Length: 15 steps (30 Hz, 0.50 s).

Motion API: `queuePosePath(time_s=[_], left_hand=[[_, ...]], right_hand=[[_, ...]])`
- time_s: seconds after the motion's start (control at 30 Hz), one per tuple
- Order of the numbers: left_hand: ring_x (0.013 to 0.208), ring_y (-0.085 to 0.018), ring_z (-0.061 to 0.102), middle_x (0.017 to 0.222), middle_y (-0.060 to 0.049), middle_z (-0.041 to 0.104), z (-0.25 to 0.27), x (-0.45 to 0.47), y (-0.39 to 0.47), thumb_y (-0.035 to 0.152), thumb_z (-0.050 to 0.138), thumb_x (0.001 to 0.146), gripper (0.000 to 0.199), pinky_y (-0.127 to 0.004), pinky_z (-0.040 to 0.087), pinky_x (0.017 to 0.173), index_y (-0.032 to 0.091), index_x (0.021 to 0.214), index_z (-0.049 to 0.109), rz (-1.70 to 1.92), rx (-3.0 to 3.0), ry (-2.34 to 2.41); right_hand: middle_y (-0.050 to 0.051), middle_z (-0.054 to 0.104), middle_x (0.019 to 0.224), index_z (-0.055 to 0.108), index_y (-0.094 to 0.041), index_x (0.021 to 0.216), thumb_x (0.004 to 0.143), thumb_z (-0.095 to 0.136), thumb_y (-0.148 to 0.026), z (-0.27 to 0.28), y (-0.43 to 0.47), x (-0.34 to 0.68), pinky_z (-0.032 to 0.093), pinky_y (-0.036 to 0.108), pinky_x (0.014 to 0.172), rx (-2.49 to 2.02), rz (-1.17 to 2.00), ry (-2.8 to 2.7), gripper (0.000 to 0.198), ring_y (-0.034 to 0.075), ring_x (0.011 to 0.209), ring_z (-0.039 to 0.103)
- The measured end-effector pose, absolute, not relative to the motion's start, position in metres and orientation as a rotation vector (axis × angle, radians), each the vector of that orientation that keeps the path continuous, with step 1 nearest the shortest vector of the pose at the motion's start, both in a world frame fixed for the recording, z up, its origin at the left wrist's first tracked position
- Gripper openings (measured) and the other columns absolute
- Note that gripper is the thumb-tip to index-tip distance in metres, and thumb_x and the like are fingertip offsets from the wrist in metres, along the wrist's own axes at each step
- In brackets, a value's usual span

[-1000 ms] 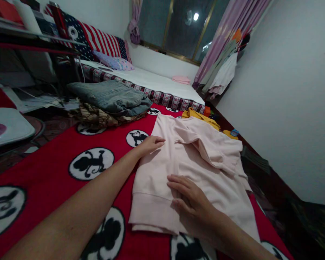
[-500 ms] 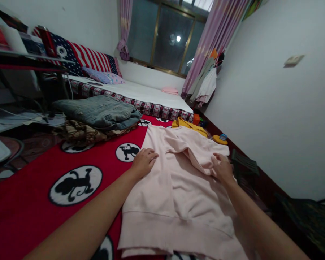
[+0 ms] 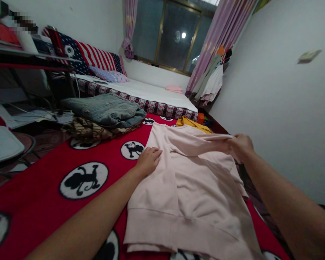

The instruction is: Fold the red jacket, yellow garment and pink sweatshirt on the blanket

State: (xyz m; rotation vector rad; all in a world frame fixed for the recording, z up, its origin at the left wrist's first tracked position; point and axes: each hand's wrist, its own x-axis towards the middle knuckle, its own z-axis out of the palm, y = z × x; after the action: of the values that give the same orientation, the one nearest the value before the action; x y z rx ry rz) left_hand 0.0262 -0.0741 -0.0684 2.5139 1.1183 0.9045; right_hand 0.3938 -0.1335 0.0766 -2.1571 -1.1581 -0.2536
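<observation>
A pale pink sweatshirt (image 3: 195, 191) lies spread on a red blanket (image 3: 43, 202) printed with black monkey figures in white circles. Its left side is folded inward, and the wide hem band faces me. My left hand (image 3: 149, 160) rests flat on the folded left edge with its fingers stretched out. At the right, my right hand (image 3: 241, 146) grips a sleeve of the sweatshirt and holds it raised and taut, with folds running across the chest. The cloth inside the right fingers is partly hidden.
Folded jeans (image 3: 105, 110) lie on a brown patterned cloth (image 3: 89, 130) at the back left. Yellow clothing (image 3: 193, 124) sits just beyond the sweatshirt. A white-topped bed (image 3: 148, 88) stands behind, a cluttered desk (image 3: 29, 56) at the left, and a wall (image 3: 281, 108) at the right.
My right hand has closed on the sleeve and pulled it up and to the right, stretching the fabric. My left hand stays on the folded edge. The view has shifted slightly.
</observation>
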Motion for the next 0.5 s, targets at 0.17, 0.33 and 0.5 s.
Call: queuePosePath(time_s=[0.17,0.33,0.5], left_hand=[[0.078,-0.018,0.066,0.095,-0.009,0.072,-0.064,0.011,-0.054,0.018,0.064,0.076,0.033,-0.031,0.054,0.076,0.013,0.109,0.066,1.161,1.473,0.970],[0.067,-0.009,0.064,0.082,-0.005,0.070,-0.053,-0.018,-0.032,0.013,0.058,0.081,0.017,-0.019,0.051,0.062,0.014,0.098,0.061,1.344,0.556,0.735],[0.070,-0.011,0.066,0.080,-0.006,0.069,-0.049,-0.020,-0.031,0.010,0.054,0.083,0.013,-0.021,0.053,0.065,0.013,0.094,0.061,1.330,0.471,0.700]], right_hand=[[0.010,0.069,0.080,0.070,-0.011,0.098,0.070,0.069,-0.024,0.141,-0.148,0.319,0.046,0.029,0.056,-1.770,0.156,-1.283,0.030,0.014,0.060,0.058],[0.006,0.070,0.099,0.069,-0.024,0.112,0.066,0.080,-0.036,0.139,-0.202,0.225,0.053,0.028,0.062,-1.379,0.631,-2.064,0.049,0.019,0.078,0.065],[0.005,0.068,0.116,0.064,-0.025,0.121,0.077,0.074,-0.040,0.081,-0.221,0.183,0.053,0.030,0.084,-1.160,1.073,-2.389,0.047,0.019,0.099,0.065]])
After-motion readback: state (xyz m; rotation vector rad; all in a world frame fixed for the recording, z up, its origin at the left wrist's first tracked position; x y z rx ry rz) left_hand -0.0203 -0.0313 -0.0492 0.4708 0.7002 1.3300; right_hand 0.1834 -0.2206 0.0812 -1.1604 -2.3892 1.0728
